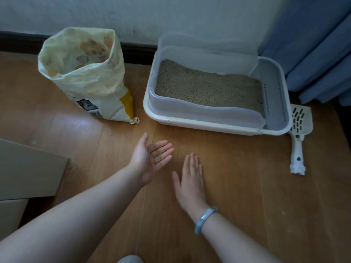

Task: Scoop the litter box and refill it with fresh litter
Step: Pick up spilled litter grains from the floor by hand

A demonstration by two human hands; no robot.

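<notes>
Left hand [150,160] is cupped palm-up, open, with a few litter grains [157,155] on it; right hand [190,182] lies flat, fingers spread, empty, on the floor [237,186].

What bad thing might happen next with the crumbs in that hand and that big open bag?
1. The left hand is cupped palm up with only a few litter grains on it; tilting it would probably drop them back on the floor.
2. The bag stands open and crumpled, so a bump could tip it and spill.
3. The scoop lies on the floor beside the box, easy to step on.
</notes>
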